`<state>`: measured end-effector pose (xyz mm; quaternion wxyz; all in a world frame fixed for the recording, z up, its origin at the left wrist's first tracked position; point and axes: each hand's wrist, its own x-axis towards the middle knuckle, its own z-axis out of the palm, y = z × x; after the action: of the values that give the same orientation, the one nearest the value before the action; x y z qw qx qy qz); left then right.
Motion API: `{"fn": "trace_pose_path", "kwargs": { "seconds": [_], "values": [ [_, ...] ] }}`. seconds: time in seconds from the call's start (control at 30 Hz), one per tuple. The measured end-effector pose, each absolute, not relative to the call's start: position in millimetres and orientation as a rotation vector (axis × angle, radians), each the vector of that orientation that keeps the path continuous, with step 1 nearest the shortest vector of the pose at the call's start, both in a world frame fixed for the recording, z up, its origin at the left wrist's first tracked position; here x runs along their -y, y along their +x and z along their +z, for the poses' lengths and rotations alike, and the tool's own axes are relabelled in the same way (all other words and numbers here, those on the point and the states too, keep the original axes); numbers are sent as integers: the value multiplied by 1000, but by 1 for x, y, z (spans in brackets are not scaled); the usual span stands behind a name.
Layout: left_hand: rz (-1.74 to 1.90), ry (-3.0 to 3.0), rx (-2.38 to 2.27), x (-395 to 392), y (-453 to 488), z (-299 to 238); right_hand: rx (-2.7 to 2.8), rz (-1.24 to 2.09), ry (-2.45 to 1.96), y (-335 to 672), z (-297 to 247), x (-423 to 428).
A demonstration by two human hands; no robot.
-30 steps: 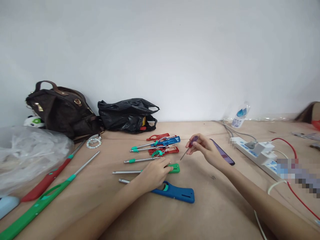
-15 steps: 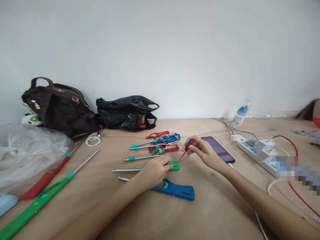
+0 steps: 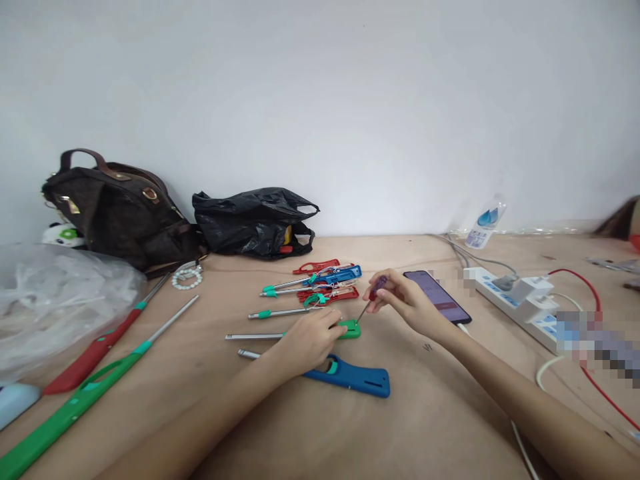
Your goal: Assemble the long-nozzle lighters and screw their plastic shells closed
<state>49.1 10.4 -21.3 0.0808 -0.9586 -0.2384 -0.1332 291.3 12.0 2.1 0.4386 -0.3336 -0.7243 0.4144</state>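
Observation:
My right hand (image 3: 403, 300) pinches the dark red-purple handle of a screwdriver (image 3: 379, 287). The thin shaft slants down, and its tip meets the right end of a green long-neck lighter (image 3: 353, 329). Fingers of my left hand (image 3: 314, 339) are closed over that lighter, hiding its middle; its metal tube points left. Nearer me lies a blue long-neck lighter (image 3: 350, 377), partly behind my left wrist. Beyond my hands are several opened lighters, among them a blue half shell (image 3: 345, 273) and a red half shell (image 3: 350, 293) with tubes and wires.
At left lie a red lighter (image 3: 95, 350), a green lighter (image 3: 83, 407) and a clear plastic bag (image 3: 60, 307). A dark handbag (image 3: 130, 220) and black bag (image 3: 245, 223) stand behind. On the right are a phone (image 3: 440, 300), power strip (image 3: 505, 303), cables and bottle (image 3: 485, 223).
The view has shifted very slightly. Both hands keep their places, with the screwdriver tip still at the green lighter's right end.

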Motion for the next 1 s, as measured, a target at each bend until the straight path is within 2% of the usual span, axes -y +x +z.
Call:
{"fn": "trace_pose_path", "kwargs": {
  "seconds": [0.17,0.4,0.5,0.73,0.87,1.0],
  "values": [
    [-393,-2851,717,-10,50,-22,1917,767,-1022,285,10,-15],
    [-405,-2858,716,-11,51,-23,2182,48,-1390,270,28,-24],
    [-394,-2858,722,-11,50,-23,2341,-200,-1398,264,43,-24],
    [-371,-2859,736,-11,50,-23,2574,-461,-1558,258,65,-23],
    [-356,-2864,738,-11,50,-23,2674,-349,-1394,260,69,-21],
    [-361,-2863,737,-11,50,-23,2686,-396,-1586,259,71,-20]
  ]
}}
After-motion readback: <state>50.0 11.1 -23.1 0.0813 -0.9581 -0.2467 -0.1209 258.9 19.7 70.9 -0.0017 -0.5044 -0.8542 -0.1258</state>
